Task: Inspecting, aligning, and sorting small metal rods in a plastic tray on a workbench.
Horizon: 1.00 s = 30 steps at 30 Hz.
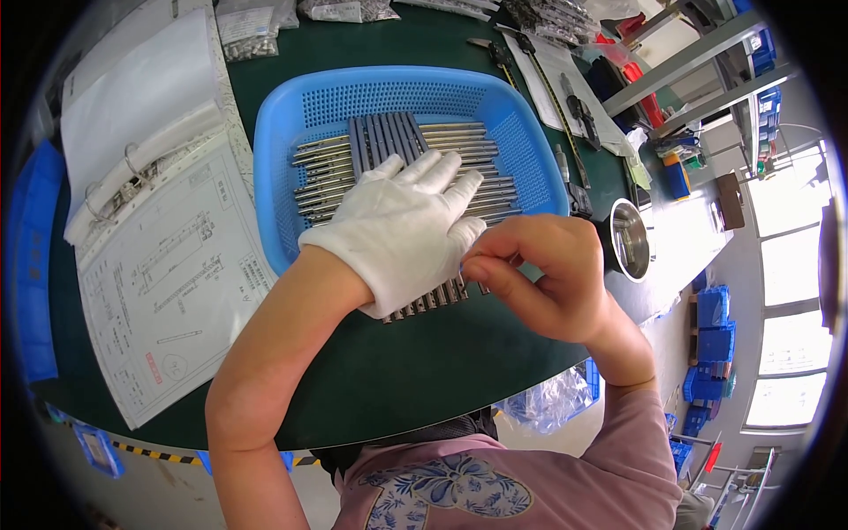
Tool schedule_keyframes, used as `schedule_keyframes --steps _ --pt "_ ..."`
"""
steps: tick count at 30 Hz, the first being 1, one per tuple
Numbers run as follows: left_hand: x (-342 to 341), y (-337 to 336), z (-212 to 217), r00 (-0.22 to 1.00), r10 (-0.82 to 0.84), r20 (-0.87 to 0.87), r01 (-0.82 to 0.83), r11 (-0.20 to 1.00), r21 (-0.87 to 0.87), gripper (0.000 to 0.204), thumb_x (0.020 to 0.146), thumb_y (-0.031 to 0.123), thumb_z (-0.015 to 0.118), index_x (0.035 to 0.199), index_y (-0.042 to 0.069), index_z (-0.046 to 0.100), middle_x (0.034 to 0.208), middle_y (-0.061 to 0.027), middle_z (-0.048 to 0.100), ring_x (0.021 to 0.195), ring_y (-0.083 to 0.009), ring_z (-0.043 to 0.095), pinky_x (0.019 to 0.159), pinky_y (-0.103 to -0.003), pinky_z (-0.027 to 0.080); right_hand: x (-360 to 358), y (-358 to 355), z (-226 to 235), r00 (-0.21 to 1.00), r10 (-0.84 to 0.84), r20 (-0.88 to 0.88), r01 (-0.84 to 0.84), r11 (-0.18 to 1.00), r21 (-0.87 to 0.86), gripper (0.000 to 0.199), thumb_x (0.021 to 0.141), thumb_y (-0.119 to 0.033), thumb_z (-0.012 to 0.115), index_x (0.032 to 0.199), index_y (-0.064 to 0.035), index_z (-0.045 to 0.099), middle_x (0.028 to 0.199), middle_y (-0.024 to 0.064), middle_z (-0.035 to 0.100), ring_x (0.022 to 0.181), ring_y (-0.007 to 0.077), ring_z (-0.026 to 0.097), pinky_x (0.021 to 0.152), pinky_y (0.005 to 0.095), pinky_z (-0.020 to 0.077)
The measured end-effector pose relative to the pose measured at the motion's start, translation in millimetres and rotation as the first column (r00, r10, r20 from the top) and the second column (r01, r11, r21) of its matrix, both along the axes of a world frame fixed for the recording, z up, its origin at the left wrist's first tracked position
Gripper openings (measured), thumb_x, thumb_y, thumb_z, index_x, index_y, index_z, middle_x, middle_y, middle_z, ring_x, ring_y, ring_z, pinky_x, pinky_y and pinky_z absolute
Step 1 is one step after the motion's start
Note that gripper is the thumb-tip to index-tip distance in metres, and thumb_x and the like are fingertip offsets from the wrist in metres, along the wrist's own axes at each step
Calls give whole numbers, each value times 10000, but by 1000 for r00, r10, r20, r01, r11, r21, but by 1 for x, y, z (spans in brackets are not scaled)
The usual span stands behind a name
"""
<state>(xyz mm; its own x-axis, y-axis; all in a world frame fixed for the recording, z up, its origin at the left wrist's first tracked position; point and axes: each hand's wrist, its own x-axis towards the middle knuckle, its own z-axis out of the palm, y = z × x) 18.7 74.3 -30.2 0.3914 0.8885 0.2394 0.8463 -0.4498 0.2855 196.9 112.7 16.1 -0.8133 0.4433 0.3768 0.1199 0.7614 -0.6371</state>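
Observation:
A blue plastic basket (274,132) holds many thin metal rods (322,172) lying crosswise. On top of them, a row of grey rods (380,132) runs from far to near. Below my left wrist, a row of rod ends (428,302) shows past the basket's near side; whether they belong to the grey rods is hidden. My left hand (397,216), in a white glove, lies palm down across the grey rods with its fingers spread. My bare right hand (543,274) pinches thumb and forefinger together beside the gloved thumb, close to the rod ends. What sits between those fingertips is too small to make out.
At the left an open ring binder (132,190) and a technical drawing sheet (177,283) lie on the green table (371,389). Calipers (579,110) and a metal bowl (629,240) are at the right. Bagged parts (247,31) line the far edge.

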Motion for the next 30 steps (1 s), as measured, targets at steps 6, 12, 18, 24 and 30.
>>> schedule_keyframes --steps 6,12,18,24,30 --pt "-1 -1 3 999 -29 -26 29 999 22 404 958 288 409 1221 34 580 1406 -185 437 1336 -343 373 1093 -460 302 -3 2 -1 1000 19 -17 -17 990 141 68 758 -17 694 753 -19 626 626 72 599 497 186 562 478 279 422" --pt "1 0 -7 997 45 64 -46 999 11 412 972 267 390 1261 19 548 1406 -192 434 1341 -344 366 1089 -466 305 6 -1 4 997 -18 70 0 970 243 89 720 19 664 697 -31 594 599 62 575 475 183 525 457 273 388" --pt "-2 -4 -2 1000 22 3 -22 999 25 424 971 265 383 1266 3 538 1406 -209 425 1337 -337 374 1089 -462 304 2 -2 -14 984 -51 -170 54 998 15 120 768 3 677 709 -19 574 560 58 497 450 180 471 431 295 339" --pt "-3 -2 -4 999 22 24 -23 1000 22 376 942 259 423 1183 31 599 1395 -203 439 1328 -334 387 1086 -455 308 -2 0 -23 989 -33 -142 27 998 -49 120 781 -13 679 726 -12 573 582 65 507 469 194 472 434 298 338" --pt "-4 -3 -1 999 -1 -47 4 998 59 386 942 257 421 1169 6 606 1387 -223 439 1325 -339 389 1081 -453 315 -1 -2 -23 991 -49 -122 49 999 -5 113 754 4 676 722 -18 569 585 72 511 467 218 479 434 315 350"
